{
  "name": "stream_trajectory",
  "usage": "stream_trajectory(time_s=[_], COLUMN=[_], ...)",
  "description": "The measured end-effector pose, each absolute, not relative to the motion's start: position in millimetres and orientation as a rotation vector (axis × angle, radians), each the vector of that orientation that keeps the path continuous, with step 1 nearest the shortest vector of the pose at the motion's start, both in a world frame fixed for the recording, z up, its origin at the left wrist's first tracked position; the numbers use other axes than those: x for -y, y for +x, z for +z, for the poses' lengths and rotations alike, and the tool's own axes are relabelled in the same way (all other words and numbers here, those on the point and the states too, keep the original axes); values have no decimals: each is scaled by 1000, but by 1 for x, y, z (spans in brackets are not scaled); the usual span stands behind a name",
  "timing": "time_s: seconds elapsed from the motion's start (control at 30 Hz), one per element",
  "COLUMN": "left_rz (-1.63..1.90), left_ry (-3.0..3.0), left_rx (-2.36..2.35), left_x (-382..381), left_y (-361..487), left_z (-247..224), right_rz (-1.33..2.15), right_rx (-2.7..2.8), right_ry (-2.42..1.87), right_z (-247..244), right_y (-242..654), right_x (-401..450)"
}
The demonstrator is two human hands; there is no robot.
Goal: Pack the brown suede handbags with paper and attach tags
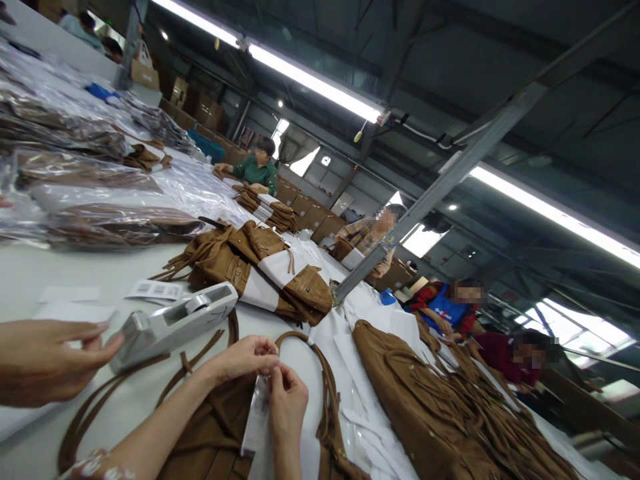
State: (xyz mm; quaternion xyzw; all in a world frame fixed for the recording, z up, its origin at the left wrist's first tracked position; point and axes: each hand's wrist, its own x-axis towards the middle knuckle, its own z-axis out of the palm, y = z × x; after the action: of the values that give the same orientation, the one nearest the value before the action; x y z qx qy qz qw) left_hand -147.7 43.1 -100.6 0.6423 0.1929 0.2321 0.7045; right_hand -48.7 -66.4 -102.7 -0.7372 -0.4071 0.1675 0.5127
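My left hand (250, 357) and my right hand (290, 397) meet with pinched fingertips at the top of a white barcode tag (256, 413). The tag hangs down beside my right hand; its fastening is too small to make out. Under my hands lies a brown bag (210, 440), with its curved strap (327, 373) looping up on the right. White paper is wrapped around part of the bag. To the left of my hands stands a grey tape dispenser (175, 323), and another person's hand (55, 360) reaches in beside it from the left edge.
Stacked brown bags with white paper bands (265, 267) lie beyond the dispenser. Printed labels (155, 291) rest behind it. Bags in clear plastic (115, 223) cover the far left. More brown bags (425, 400) lie at right, near a metal post (370, 263). Several people work along the table.
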Motion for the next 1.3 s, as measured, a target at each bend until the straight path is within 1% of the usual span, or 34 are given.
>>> stream_trajectory(time_s=[0.33, 0.6, 0.7, 0.83, 1.1, 1.2, 1.3], left_rz=[558, 595, 592, 593, 592, 610, 649], left_ry=[1445, 1562, 1577, 1546, 1483, 1430, 1333], left_rx=[-441, -510, -531, -521, -466, -419, -367], left_x=[-42, -41, -40, -41, -44, -45, -44], left_y=[-137, -134, -134, -135, -146, -150, -152], left_z=[-109, -113, -114, -111, -107, -104, -100], right_rz=[377, 311, 339, 469, 615, 654, 604], right_rx=[985, 941, 912, 784, 611, 659, 884], right_ry=[-1730, -1813, -1786, -1628, -1468, -1459, -1567], right_z=[-106, -113, -119, -128, -131, -129, -114], right_y=[-51, -45, -43, -39, -35, -35, -34], right_x=[68, 67, 65, 62, 55, 58, 70])
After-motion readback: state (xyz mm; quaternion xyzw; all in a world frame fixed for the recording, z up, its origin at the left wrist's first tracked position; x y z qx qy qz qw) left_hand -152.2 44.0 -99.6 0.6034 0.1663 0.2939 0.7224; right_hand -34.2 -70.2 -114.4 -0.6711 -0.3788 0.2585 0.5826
